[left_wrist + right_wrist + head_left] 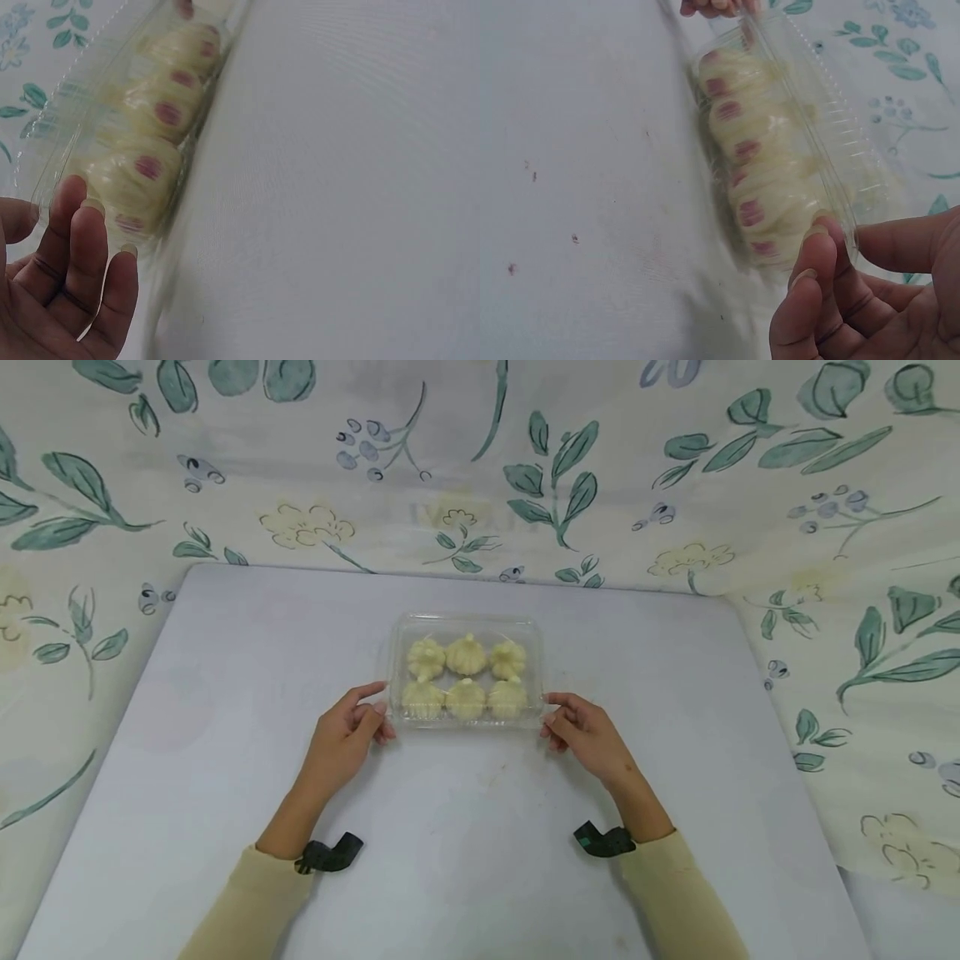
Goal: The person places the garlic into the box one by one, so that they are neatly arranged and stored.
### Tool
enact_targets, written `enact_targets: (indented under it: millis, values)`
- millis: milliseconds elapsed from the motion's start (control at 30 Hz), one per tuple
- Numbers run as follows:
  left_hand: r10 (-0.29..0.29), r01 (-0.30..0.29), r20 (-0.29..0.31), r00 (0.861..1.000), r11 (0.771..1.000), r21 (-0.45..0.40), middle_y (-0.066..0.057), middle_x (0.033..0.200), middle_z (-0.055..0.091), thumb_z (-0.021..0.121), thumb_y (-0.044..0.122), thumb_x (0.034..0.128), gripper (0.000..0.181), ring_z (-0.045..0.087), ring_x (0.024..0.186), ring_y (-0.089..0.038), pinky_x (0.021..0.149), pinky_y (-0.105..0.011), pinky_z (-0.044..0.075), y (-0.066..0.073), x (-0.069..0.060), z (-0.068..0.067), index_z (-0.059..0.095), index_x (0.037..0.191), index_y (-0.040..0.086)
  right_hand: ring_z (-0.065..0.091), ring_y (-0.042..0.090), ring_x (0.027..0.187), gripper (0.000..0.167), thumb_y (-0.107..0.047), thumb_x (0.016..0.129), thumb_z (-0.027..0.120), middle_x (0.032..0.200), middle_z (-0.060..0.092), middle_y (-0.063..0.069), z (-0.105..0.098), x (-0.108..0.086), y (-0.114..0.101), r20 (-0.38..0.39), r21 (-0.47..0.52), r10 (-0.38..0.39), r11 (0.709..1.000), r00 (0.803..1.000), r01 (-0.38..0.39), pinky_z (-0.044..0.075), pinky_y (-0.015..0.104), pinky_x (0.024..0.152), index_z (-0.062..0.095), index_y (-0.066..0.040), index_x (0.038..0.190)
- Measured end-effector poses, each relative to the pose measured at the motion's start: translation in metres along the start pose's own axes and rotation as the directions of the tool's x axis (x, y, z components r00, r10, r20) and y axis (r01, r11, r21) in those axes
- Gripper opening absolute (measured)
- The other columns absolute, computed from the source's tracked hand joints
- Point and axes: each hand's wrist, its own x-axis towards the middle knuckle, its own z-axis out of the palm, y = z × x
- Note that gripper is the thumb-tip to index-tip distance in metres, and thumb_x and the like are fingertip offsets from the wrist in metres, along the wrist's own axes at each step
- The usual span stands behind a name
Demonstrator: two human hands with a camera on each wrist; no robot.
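Note:
A clear plastic clamshell box (467, 623), its lid down, holds several pale yellow garlic-shaped pieces (466, 700) in two rows. In both wrist views, pinkish-red marks show on the sides of the pieces (168, 112). My left hand (347, 735) grips the box's left edge near the front corner, thumb and fingertips against the plastic. At the opposite edge, my right hand (588, 735) pinches the rim, with curled fingers (810, 262) along the side wall. Whether the box rests fully on the table cannot be told.
The white table (465, 843) has small dark specks (575, 238) near the box. A cloth with leaf and flower prints (465, 468) hangs behind and around it. Dark wrist-camera mounts (330, 853) sit at both cuffs.

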Motion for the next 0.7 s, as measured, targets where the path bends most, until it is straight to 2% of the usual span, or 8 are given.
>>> enact_targets:
  millis: [267,700]
  values:
    - [-0.004,0.004,-0.011,1.000,1.000,-0.015,-0.004,0.082,0.072,0.052,0.031,0.1119,0.043,0.068,0.075,-0.022,0.069,-0.029,0.057,-0.0044,0.0014,0.0012,0.054,0.149,0.009,0.064,0.020,0.075,0.040,-0.015,0.109,0.057,0.096,0.069,0.018,0.0010,0.0038,0.0025,-0.008,0.036,-0.002,0.999,1.000,0.002,0.055,0.029,0.070,0.052,0.003,0.145]
    - [-0.007,0.006,-0.030,1.000,1.000,-0.025,-0.006,0.085,0.073,0.052,0.029,0.1121,0.041,0.069,0.075,-0.021,0.069,-0.029,0.057,-0.0023,0.0009,0.0044,0.053,0.148,0.010,0.064,0.020,0.077,0.040,-0.015,0.109,0.057,0.099,0.070,0.020,0.0012,0.0036,0.0045,-0.006,0.069,0.010,0.998,1.000,-0.010,0.055,0.029,0.071,0.052,0.003,0.144]
